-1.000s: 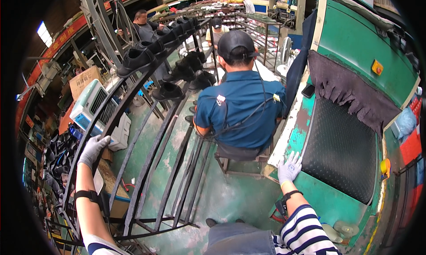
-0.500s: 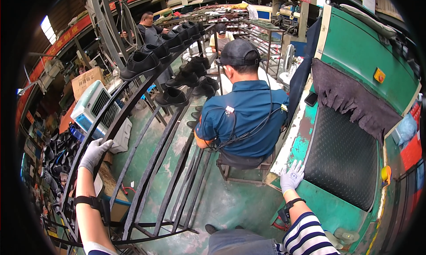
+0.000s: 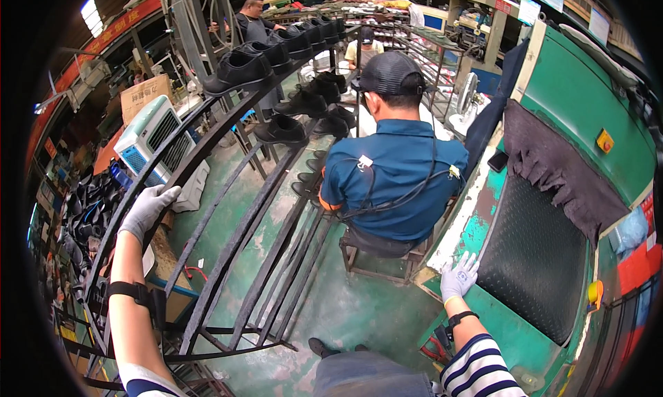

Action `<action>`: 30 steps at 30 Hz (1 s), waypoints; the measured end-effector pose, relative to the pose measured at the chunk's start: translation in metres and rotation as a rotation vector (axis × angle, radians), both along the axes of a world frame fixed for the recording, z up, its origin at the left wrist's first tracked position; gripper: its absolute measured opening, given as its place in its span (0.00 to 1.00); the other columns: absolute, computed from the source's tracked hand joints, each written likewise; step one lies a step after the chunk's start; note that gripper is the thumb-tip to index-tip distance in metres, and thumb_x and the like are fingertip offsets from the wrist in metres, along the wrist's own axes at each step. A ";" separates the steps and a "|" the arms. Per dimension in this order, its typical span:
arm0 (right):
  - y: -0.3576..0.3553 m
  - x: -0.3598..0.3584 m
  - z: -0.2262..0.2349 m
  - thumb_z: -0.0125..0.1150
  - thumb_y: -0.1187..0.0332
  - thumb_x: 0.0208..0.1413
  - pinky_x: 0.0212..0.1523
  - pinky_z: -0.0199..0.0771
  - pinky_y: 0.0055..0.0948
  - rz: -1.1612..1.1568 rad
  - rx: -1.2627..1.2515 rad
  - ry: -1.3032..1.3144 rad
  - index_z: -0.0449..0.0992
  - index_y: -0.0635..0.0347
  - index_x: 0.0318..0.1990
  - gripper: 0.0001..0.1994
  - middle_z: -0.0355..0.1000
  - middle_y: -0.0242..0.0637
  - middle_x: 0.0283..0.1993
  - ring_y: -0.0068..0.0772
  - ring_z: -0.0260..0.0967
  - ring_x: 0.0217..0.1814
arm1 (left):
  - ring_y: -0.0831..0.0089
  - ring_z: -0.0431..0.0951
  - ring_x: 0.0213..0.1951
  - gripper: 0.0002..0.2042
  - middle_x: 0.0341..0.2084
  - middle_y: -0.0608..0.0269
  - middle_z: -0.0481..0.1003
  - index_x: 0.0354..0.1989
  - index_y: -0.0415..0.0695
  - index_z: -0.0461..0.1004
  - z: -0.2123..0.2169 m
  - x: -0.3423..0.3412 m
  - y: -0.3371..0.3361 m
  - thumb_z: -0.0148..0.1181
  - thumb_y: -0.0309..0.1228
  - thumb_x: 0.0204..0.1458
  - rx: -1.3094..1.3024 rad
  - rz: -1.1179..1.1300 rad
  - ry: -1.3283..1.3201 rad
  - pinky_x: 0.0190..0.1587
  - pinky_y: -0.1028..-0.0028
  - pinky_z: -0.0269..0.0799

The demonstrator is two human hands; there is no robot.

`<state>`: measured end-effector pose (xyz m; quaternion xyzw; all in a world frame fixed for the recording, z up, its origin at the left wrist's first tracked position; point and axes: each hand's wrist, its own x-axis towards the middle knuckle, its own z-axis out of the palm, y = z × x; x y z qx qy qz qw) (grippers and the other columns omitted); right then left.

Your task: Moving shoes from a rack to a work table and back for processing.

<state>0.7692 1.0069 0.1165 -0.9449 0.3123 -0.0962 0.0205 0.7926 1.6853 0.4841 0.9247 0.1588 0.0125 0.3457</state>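
Note:
My left hand (image 3: 143, 212), in a pale grey glove, is closed round the upper rail of a dark metal shoe rack (image 3: 197, 154); its fingertips are partly hidden behind the rail. Black shoes (image 3: 238, 70) stand along the far part of the top tier, with several more on the tiers below. My right hand (image 3: 458, 278), also gloved, lies flat with fingers spread on the front left edge of a green machine (image 3: 514, 313). Beside those fingers is the machine's black studded belt (image 3: 530, 255). Nothing is held in my right hand.
A seated person in a blue shirt (image 3: 397, 179) and black cap is just ahead, between rack and machine. Two more people are farther back. A white air cooler (image 3: 157, 138) stands left behind the rack. A dark ragged cloth (image 3: 545, 165) hangs over the belt, near a phone (image 3: 497, 162).
The view has shifted slightly, so the rack and seated person appear farther right. My left hand stays on the rail and my right hand stays flat on the machine edge.

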 end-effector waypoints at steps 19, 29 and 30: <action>-0.016 0.017 0.002 0.51 0.51 0.60 0.77 0.39 0.45 0.426 0.026 -0.007 0.61 0.60 0.70 0.34 0.54 0.42 0.76 0.42 0.44 0.80 | 0.83 0.71 0.34 0.21 0.32 0.72 0.76 0.45 0.35 0.79 -0.012 0.005 0.019 0.64 0.44 0.59 -0.071 -0.071 -0.069 0.39 0.77 0.68; -0.021 0.018 -0.016 0.47 0.48 0.63 0.78 0.38 0.45 0.407 0.010 0.024 0.60 0.55 0.72 0.33 0.53 0.38 0.77 0.42 0.45 0.80 | 0.85 0.68 0.34 0.16 0.32 0.76 0.74 0.44 0.38 0.79 -0.010 0.006 0.029 0.64 0.41 0.60 -0.021 -0.066 -0.028 0.40 0.79 0.64; -0.020 0.018 -0.015 0.47 0.48 0.63 0.78 0.38 0.45 0.400 0.019 0.013 0.60 0.55 0.72 0.33 0.53 0.38 0.77 0.42 0.45 0.80 | 0.85 0.68 0.34 0.16 0.32 0.76 0.74 0.45 0.38 0.79 -0.009 0.006 0.028 0.63 0.40 0.60 -0.025 -0.064 -0.019 0.40 0.79 0.64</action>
